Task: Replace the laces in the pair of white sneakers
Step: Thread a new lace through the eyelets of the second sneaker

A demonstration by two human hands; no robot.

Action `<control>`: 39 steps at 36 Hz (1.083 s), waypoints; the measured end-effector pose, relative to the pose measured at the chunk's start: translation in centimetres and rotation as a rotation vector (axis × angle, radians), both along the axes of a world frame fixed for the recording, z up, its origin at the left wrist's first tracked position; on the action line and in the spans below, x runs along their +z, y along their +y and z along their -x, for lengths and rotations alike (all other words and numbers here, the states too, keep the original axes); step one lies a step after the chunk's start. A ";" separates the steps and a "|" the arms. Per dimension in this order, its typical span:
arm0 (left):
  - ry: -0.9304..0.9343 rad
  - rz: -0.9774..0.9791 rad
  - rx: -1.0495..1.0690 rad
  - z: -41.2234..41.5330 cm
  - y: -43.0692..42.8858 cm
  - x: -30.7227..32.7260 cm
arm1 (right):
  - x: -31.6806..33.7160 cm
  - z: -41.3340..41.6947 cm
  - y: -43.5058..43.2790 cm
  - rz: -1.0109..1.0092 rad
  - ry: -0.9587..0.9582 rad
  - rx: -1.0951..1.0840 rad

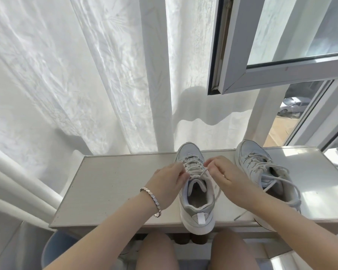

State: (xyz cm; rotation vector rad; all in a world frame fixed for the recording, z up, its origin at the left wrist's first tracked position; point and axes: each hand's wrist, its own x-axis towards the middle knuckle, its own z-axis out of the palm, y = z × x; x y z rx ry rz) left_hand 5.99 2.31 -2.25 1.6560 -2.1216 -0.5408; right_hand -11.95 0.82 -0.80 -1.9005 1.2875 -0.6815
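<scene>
Two white sneakers stand on a pale windowsill (109, 184), toes pointing away from me. The nearer sneaker (198, 203) sits in the middle with its heel over the sill's front edge. My left hand (169, 182) and my right hand (225, 174) are at its top eyelets, each pinching the white lace (195, 168) on its own side of the tongue. The second sneaker (261, 172) lies to the right, partly behind my right forearm, its loose lace (285, 184) trailing over its opening and down onto the sill.
White sheer curtains (76, 75) hang behind the sill on the left. An open window sash (261, 75) juts in at the upper right, with parked cars outside below. A white radiator pipe (18, 182) runs at the left. My knees are under the sill's edge.
</scene>
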 end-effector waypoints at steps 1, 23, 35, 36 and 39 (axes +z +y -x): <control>0.033 -0.004 0.005 0.1 0.1 -0.1 | 0.0 -0.5 -0.2 -0.077 -0.138 -0.048; 0.199 0.148 0.028 0.9 -4.5 4.8 | 1.1 -2.0 -3.4 -0.360 -0.131 0.221; 0.530 -0.034 0.108 1.3 -1.4 0.5 | 0.3 -1.4 -3.8 -0.533 -0.460 0.102; 0.579 -0.025 0.136 1.3 -1.4 0.4 | 0.4 -1.4 -3.7 -0.524 -0.456 0.102; 0.761 -0.028 0.267 1.4 -1.4 0.4 | 0.6 -1.6 -3.4 -0.454 -0.459 0.038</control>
